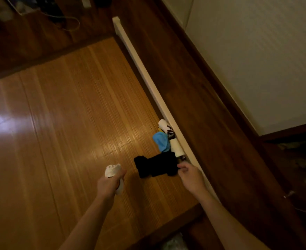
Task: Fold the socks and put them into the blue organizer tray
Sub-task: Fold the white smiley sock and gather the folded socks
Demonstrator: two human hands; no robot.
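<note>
Dim light falls on a bamboo floor mat (76, 114) that fills the left and centre of the frame. A long white rail (148, 74) runs diagonally along its right edge.

The left hand (109, 184), lower centre, is clenched round a bunched white sock (112, 170), whose ends stick out above and below the fist. The right hand (190, 175) sits at the edge of the black socks (155, 166) with its fingers curled. From where I stand I cannot tell whether it pinches the fabric or only touches it.

The blue organizer tray is nowhere in view, so the fold may well loosen while the white sock is carried to it. A one-handed pull on the black socks could drag the heap apart, or push pieces against the rail.

Just above the black socks lie a blue sock (161, 141), a rolled white sock (175, 147) and a white sock with black lettering (165, 126), all crowded against the rail, which leaves little room for fingers on that side. Loose cables (67, 20) lie at the upper left, well apart. A pale wall panel (257, 60) fills the upper right.
</note>
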